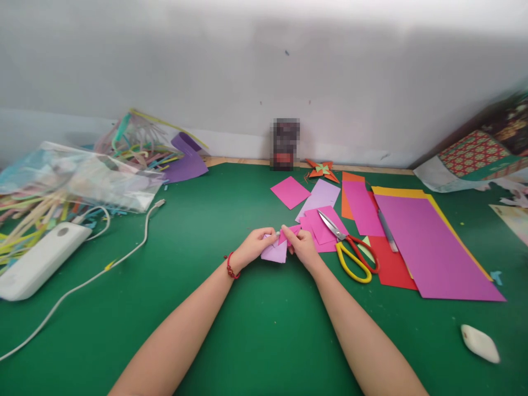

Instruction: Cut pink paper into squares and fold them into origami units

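Observation:
My left hand (254,245) and my right hand (302,245) meet over the green mat (256,330), both pinched on a small folded paper piece (275,252) of lilac and pink. The lilac part hangs below my left fingers, and a pink flap sticks up between the two thumbs. A red bead bracelet (230,266) circles my left wrist. Just right of my right hand lie scissors (348,247) with yellow and red handles, resting on cut pink squares (322,228).
Large purple (433,247), yellow, red and orange sheets lie at the right, with a folded orange star (323,170) behind them. A white device (37,261) with a cable and a bag of coloured strips (82,176) fill the left. A white eraser-like lump (479,343) lies near right.

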A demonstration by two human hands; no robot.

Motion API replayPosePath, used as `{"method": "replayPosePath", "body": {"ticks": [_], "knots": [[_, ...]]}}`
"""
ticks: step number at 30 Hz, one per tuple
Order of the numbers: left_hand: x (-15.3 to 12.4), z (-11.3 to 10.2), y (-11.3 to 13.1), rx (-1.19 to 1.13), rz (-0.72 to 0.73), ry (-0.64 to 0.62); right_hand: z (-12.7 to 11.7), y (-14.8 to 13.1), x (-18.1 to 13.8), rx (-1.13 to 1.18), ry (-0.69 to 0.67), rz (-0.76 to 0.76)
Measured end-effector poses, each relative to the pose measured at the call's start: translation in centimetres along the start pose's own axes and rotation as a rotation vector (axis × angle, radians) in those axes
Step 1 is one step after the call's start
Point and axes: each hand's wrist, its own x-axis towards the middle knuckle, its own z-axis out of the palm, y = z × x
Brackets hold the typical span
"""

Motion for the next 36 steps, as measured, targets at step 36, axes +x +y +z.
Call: {"method": "replayPosePath", "body": {"ticks": [36], "knots": [[0.0,0.1,-0.6,-0.012,-0.034,-0.006,-0.5,1.8,0.4,0.084,-0.284,0.063]]}}
